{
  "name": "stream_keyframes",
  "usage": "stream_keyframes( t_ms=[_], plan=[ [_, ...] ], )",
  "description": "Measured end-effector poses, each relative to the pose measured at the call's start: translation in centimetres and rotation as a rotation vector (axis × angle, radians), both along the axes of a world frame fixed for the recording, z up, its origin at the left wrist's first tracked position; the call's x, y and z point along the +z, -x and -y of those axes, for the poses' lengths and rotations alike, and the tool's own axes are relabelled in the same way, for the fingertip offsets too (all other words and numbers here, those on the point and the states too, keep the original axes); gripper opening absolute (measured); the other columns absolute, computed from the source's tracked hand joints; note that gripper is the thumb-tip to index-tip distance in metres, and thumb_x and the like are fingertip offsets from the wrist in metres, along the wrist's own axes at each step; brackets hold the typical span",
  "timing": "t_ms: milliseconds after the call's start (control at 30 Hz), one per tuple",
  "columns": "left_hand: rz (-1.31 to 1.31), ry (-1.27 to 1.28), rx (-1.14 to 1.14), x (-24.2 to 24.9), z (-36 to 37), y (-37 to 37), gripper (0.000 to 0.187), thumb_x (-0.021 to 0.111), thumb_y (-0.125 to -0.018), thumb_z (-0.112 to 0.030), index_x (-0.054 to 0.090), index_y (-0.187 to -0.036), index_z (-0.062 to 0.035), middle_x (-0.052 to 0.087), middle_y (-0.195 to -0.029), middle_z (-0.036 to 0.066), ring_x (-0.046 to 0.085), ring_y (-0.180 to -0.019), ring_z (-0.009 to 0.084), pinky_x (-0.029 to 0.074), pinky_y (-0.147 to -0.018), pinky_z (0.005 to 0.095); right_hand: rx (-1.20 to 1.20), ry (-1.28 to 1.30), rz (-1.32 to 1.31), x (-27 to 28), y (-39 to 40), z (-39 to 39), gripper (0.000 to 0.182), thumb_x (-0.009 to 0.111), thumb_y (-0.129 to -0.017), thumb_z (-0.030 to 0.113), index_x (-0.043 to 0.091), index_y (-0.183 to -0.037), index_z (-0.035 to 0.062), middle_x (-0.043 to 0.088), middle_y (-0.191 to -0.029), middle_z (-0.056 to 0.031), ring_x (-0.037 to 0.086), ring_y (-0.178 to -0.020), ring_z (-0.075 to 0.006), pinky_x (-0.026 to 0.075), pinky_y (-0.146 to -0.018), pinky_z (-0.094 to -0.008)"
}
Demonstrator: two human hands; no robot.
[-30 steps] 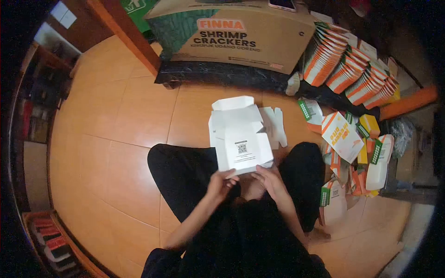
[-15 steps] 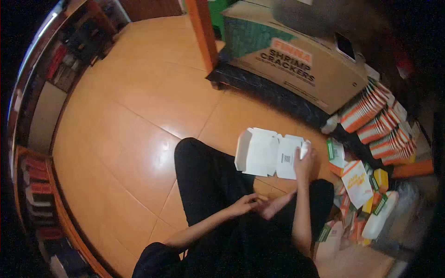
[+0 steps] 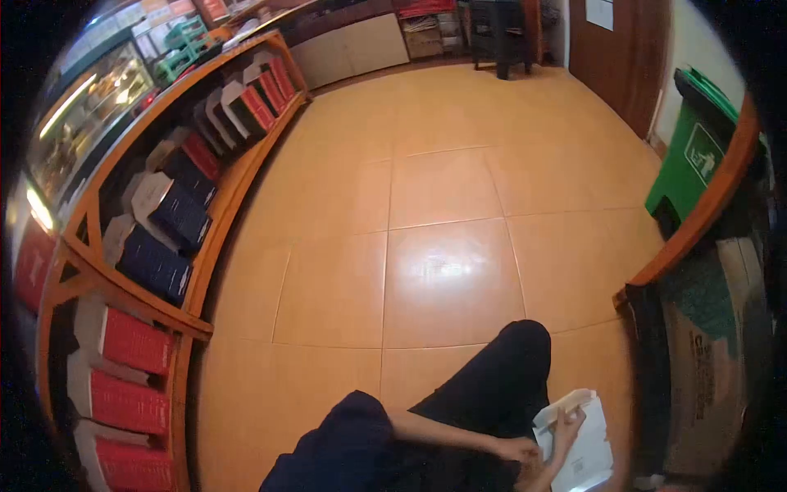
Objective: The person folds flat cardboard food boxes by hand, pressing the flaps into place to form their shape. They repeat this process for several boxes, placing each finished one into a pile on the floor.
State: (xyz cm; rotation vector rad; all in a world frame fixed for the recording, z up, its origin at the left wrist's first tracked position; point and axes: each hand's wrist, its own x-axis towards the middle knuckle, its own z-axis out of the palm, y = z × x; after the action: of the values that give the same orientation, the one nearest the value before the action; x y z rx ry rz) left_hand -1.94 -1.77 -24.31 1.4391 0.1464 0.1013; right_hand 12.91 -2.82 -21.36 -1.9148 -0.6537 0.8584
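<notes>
Your right hand (image 3: pixel 567 425) has its fingers closed on the upper edge of the one white carton (image 3: pixel 578 447), which lies opened at the bottom right, just beside your knee (image 3: pixel 518 344) and over the tile floor (image 3: pixel 443 213). A small printed code shows on the carton's lower panel. Your left hand (image 3: pixel 518 450) sits just left of the carton, at the end of your forearm; it is near or touching the carton's left edge, and you cannot tell from here whether its fingers are curled or spread, since the hand is small and partly cut off by the frame edge. Both hands are close together, low in the view.

Your legs are in dark cloth, one knee bent up toward the middle of the floor. To your right stands one brown cardboard box (image 3: pixel 709 361) with a green printed patch, pressed against an orange wooden post (image 3: pixel 697 225). Behind the post is one green bin (image 3: pixel 693 160) with a white symbol.

Along the left wall runs a curved wooden shelf (image 3: pixel 197 246). On its lower tier you can count three red-fronted boxes (image 3: pixel 127 344) near you. Further up the shelf sit several dark blue boxes (image 3: pixel 156 262) and more red ones, too crowded to count exactly. One dark stool or stand (image 3: pixel 500 33) is at the far end of the room.
</notes>
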Motion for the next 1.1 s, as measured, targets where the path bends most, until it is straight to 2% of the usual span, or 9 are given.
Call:
stream_keyframes(
  t_ms=[133,267,367,467,533,700,833,933,1100],
  plan=[
    [0.014,-0.393,0.463,2.6,-4.8,-4.6,0.047,0.048,-0.095,-0.033,0.049,-0.127,0.0011,0.059,-0.117,0.022,0.057,-0.108,0.0324,0.045,-0.092,0.0395,-0.039,-0.357,-0.266,-5.4,-2.7,2.8,0.055,0.063,-0.088,0.01,0.037,-0.136,0.0047,0.06,-0.108,-0.0179,0.061,-0.094,-0.0229,0.052,-0.075,-0.0313],
    [-0.222,-0.163,0.313,-0.2,-8.3,-8.4,0.065,0.045,-0.095,-0.045,0.036,-0.139,0.0022,0.047,-0.132,0.026,0.047,-0.124,0.0351,0.039,-0.102,0.0409,-0.338,-0.385,-0.126,-7.5,-4.0,3.8,0.018,0.063,-0.084,0.011,0.057,-0.091,-0.0036,0.051,-0.089,-0.0098,0.051,-0.087,-0.0225,0.042,-0.083,-0.0348],
    [-0.436,0.028,0.291,-0.2,-7.7,-8.5,0.081,0.049,-0.09,-0.058,0.032,-0.142,0.003,0.029,-0.148,0.026,0.04,-0.132,0.0366,0.036,-0.106,0.0419,-0.351,-0.127,0.11,-0.6,-1.7,6.2,0.036,0.063,-0.087,0.02,0.05,-0.112,-0.0024,0.049,-0.109,-0.0176,0.05,-0.101,-0.0313,0.041,-0.089,-0.0384],
    [-0.233,0.325,0.155,1.6,-6.7,-8.2,0.089,0.052,-0.088,-0.063,0.025,-0.146,-0.0004,0.043,-0.137,0.023,0.041,-0.129,0.0304,0.033,-0.107,0.0368,-0.169,0.096,0.347,6.4,2.0,7.3,0.055,0.063,-0.091,0.028,0.043,-0.133,-0.0013,0.046,-0.13,-0.0253,0.048,-0.116,-0.0402,0.041,-0.096,-0.0419],
    [-0.095,0.351,-0.109,12.3,-7.3,-4.6,0.104,0.044,-0.084,-0.075,0.015,-0.149,-0.0003,0.013,-0.156,0.016,0.038,-0.133,0.0357,0.035,-0.105,0.0417,-0.015,0.038,0.526,8.6,3.6,7.6,0.059,0.062,-0.092,0.031,0.044,-0.137,-0.0014,0.048,-0.131,-0.027,0.049,-0.118,-0.0427,0.041,-0.098,-0.0441],
    [0.201,-0.199,0.243,10.3,-5.9,-6.0,0.051,0.043,-0.1,-0.035,0.045,-0.135,0.0025,0.063,-0.106,0.023,0.059,-0.1,0.0272,0.044,-0.087,0.0373,-0.082,-0.178,1.083,17.6,4.1,6.2,0.037,0.062,-0.091,0.031,0.062,-0.109,-0.0012,0.056,-0.115,-0.0251,0.054,-0.105,-0.0407,0.042,-0.091,-0.046],
    [0.376,-0.293,0.343,16.3,-6.0,-2.7,0.029,0.047,-0.099,-0.027,0.055,-0.1,0.0016,0.057,-0.076,0.016,0.057,-0.074,0.0234,0.045,-0.067,0.0366,0.18,-0.173,0.956,21.0,1.1,6.9,0.032,0.067,-0.088,0.028,0.065,-0.106,0.0017,0.063,-0.1,-0.0219,0.06,-0.093,-0.0376,0.046,-0.084,-0.0443],
    [0.428,-0.365,0.437,20.0,-6.3,-0.3,0.02,0.05,-0.097,-0.018,0.057,-0.095,0.0007,0.055,-0.072,0.014,0.056,-0.065,0.0229,0.044,-0.06,0.0357,0.077,-0.17,0.587,22.2,1.3,7.4,0.03,0.071,-0.085,0.024,0.066,-0.106,0.003,0.066,-0.089,-0.0191,0.063,-0.083,-0.0358,0.048,-0.077,-0.0423],
    [0.426,-0.452,0.279,20.6,-6.2,1.0,0.01,0.052,-0.09,-0.01,0.056,-0.097,-0.0032,0.053,-0.066,0.013,0.058,-0.059,0.0272,0.044,-0.056,0.0382,0.08,-0.28,0.745,22.4,2.7,6.8,0.027,0.073,-0.083,0.02,0.066,-0.104,0.0045,0.066,-0.09,-0.0181,0.063,-0.082,-0.0356,0.049,-0.074,-0.0408]
  ],
)
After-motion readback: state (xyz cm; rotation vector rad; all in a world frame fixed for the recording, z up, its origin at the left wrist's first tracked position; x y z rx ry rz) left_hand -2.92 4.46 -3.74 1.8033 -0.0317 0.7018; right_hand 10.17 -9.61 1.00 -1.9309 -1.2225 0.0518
